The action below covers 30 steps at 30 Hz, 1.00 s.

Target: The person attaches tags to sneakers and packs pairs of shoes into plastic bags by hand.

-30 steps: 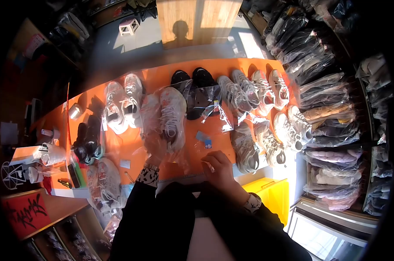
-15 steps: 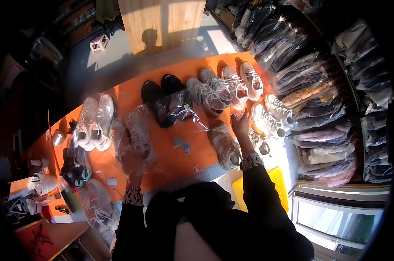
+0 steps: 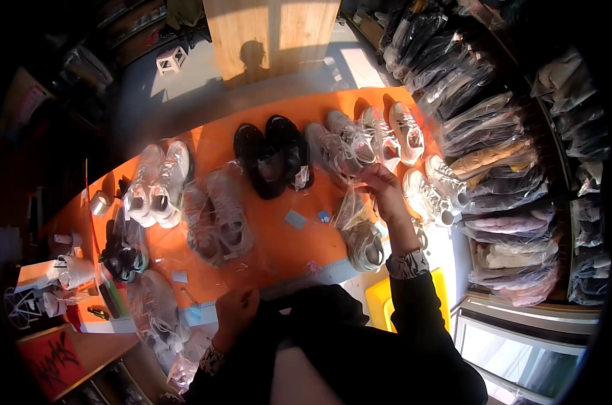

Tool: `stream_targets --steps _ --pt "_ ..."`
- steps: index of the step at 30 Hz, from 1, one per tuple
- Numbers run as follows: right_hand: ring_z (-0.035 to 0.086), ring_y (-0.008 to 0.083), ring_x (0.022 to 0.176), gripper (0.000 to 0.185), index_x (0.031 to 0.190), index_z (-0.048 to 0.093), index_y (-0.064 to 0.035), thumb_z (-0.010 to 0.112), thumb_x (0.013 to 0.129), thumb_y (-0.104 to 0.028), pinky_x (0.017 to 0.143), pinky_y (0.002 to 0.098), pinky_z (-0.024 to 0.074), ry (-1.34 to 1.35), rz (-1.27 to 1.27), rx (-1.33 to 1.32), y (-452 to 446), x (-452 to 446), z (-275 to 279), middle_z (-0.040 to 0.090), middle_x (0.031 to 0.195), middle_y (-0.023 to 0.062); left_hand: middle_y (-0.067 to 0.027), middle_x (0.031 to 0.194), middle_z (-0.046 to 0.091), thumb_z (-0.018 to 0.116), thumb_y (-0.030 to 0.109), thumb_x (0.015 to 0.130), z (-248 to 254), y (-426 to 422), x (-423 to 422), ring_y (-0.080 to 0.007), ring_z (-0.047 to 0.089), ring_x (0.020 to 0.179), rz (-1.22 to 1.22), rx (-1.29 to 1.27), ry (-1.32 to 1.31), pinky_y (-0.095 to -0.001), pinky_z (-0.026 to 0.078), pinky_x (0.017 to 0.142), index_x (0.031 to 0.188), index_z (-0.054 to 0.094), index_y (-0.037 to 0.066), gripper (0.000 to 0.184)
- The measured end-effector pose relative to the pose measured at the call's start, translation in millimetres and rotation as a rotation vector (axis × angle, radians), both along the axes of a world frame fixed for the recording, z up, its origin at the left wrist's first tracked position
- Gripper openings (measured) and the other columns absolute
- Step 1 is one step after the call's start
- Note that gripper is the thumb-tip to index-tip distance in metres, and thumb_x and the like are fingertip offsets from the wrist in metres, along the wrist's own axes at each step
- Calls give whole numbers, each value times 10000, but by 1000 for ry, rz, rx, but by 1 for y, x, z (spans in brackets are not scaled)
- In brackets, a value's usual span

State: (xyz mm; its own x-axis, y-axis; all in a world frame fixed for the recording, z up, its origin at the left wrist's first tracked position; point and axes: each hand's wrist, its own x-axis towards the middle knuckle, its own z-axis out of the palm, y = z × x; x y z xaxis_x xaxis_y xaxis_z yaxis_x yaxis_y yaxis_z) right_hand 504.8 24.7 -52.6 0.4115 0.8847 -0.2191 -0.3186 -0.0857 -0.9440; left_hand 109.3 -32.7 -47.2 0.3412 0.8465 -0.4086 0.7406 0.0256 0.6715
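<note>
Left of centre, a bagged pair [image 3: 218, 219] stands on the orange desk [image 3: 299, 250]. The left hand [image 3: 237, 312] is at the lower-centre edge, fingers curled; I cannot tell whether it holds anything. Black shoes [image 3: 272, 158] stand at upper centre. Right of centre, a clear bag [image 3: 350, 208] hangs below the right hand's [image 3: 386, 191] pinched fingers, its long axis running downward to the grey shoes [image 3: 363, 246]. White shoes [image 3: 436, 190] crowd the right side.

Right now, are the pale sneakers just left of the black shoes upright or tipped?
Upright: the pale sneakers show their openings facing up.
</note>
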Motion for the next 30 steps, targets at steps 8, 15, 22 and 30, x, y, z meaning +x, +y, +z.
stream_targets --steps 8,15,22,30 --pt "542 337 1071 219 857 598 -27 671 656 20 872 403 451 -1039 458 427 -35 -154 92 545 1208 152 -127 1255 530 655 31 793 53 45 65 -206 561 1085 95 -148 -920 -324 486 866 1424 289 40 729" --pt "499 377 1153 468 1107 559 1 719 671 -55 927 449 445 -996 447 567 -50 -194 80 475 1288 188 -159 1383 442 318 362 1025 57 42 53 -244 499 1212 393 -406 -1278 -402 404 1025 1426 301 11 532" --pt "536 383 1122 511 1189 527 19 705 713 -40 909 402 476 -930 212 303 -42 -218 93 512 1247 215 -136 1415 416 311 336 1027 61 31 40 -260 396 1319 410 -656 -1454 -409 343 1088 1409 323 -2 510" --pt "589 365 1034 510 1161 551 15 742 699 -85 806 393 531 -1196 157 368 -34 -213 77 556 1168 192 -136 1397 432 254 333 1029 56 29 41 -240 397 1312 328 -508 -1356 -399 313 1089 1419 311 1 515"
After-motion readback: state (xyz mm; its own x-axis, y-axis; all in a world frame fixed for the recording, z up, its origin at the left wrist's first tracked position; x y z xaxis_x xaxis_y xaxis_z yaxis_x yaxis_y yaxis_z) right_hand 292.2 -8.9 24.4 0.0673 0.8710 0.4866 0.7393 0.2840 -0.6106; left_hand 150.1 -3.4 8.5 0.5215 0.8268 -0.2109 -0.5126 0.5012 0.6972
